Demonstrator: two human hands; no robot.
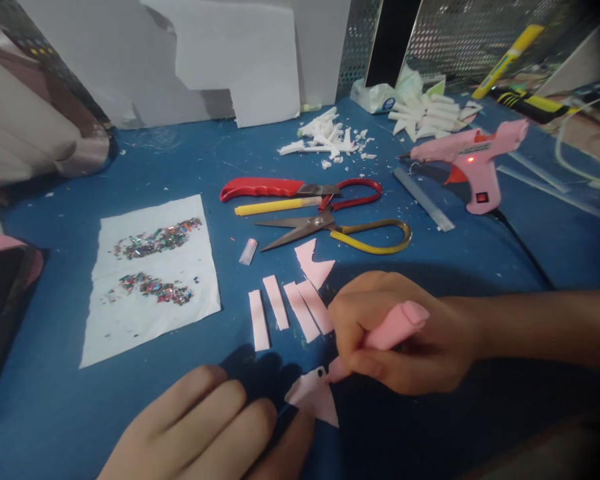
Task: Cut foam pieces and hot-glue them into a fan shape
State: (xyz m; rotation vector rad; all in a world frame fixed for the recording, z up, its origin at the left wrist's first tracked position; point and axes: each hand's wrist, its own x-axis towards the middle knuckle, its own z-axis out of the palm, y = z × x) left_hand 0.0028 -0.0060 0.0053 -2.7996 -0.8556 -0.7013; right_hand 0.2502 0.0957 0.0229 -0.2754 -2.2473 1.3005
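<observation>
My right hand [400,333] is closed around a thick pink marker [397,327]. Its tip meets the edge of a small pale pink cut-out [317,397] that bears a black dot. With fingers curled, my left hand [205,427] steadies that piece, a fingertip or thumb pressed on its lower part. Just beyond lie several narrow pink strips [259,320], along with a notched pink scrap [315,263]. A short translucent pink cap [249,251] rests nearer the scissors.
Yellow-handled scissors [370,237], a red-handled cutter [265,188] and a yellow pen [275,205] lie mid-table. At right stands a pink glue gun [475,157], its red light lit. White paper [150,327] at left carries loose glitter. White scraps [325,137] are heaped behind.
</observation>
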